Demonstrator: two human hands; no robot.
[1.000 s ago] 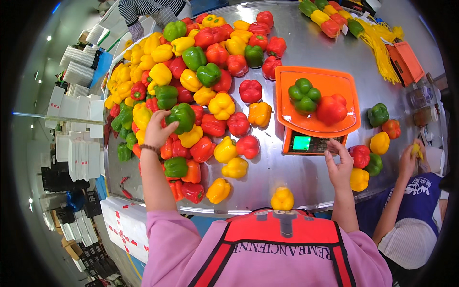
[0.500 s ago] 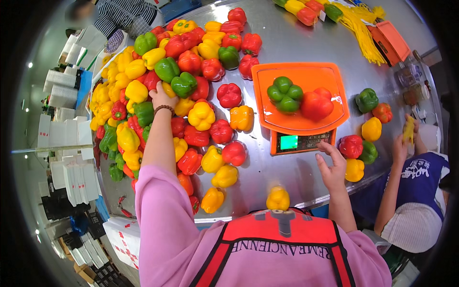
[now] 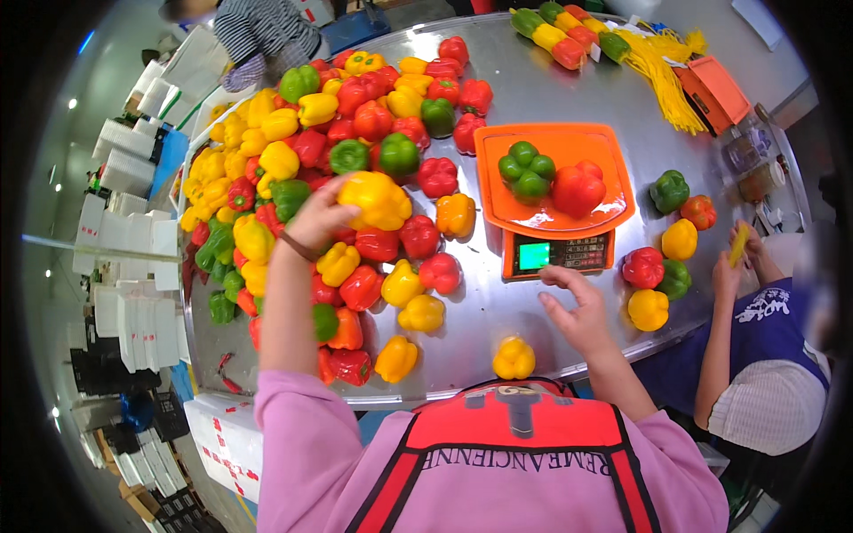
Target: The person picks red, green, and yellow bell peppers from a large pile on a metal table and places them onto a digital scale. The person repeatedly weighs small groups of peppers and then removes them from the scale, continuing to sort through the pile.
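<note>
My left hand (image 3: 322,215) grips a yellow bell pepper (image 3: 377,201), held over the front of a large heap of red, yellow and green peppers (image 3: 280,162). Empty, with thumb and fingers apart, my right hand (image 3: 577,306) hovers just in front of the scale's display (image 3: 535,256). On the scale's orange pan (image 3: 555,136) lie a green pepper (image 3: 527,172) and a red pepper (image 3: 578,188), side by side. A lone yellow pepper (image 3: 514,357) rests at the table's near edge.
Several mixed peppers (image 3: 668,266) sit right of the scale. Yellow netting (image 3: 662,80), netted peppers (image 3: 551,40) and an orange basket (image 3: 715,93) lie far right. A co-worker in blue (image 3: 762,329) handles something yellow. Another person in stripes (image 3: 267,35) stands far left. White foam boxes (image 3: 227,444) stand left.
My left hand has come out of the heap toward the right with a yellow pepper in it. My right hand has shifted slightly left, and the view has tilted a little.
</note>
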